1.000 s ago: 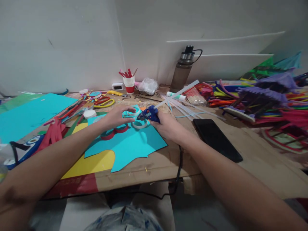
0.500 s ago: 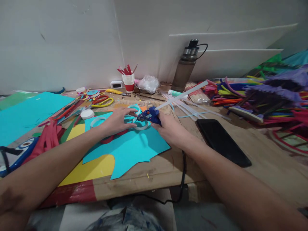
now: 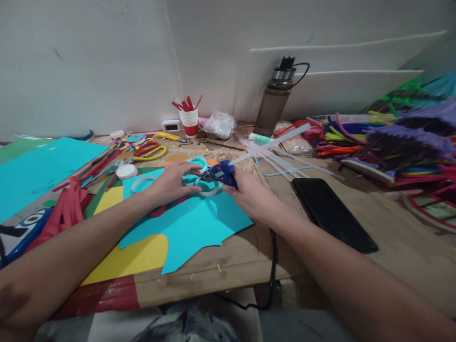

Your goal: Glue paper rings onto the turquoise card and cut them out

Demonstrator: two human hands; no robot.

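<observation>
My right hand (image 3: 252, 194) is closed around a blue glue gun (image 3: 223, 173), its nozzle pointing left. A long translucent glue stick (image 3: 272, 143) juts from the gun's back. My left hand (image 3: 174, 184) is curved, thumb and fingers apart, with its tips at the white paper rings near the nozzle. One white ring (image 3: 210, 192) stands under the nozzle; another ring (image 3: 200, 161) is just behind. A third ring (image 3: 137, 183) lies left of my left hand. Red ring shapes (image 3: 156, 212) are partly hidden under my left wrist. All rest on a cyan sheet (image 3: 199, 228).
A black phone (image 3: 333, 213) lies right of my right forearm. Behind are several glue sticks (image 3: 272, 164), a bottle (image 3: 273, 102), a paper cup (image 3: 189, 124) and yellow-handled scissors (image 3: 151, 153). The gun's black cord (image 3: 274, 266) hangs over the table's front edge.
The view has shifted slightly. Both hands keep nearly the same pose, and the glue gun's nozzle stays by the white rings.
</observation>
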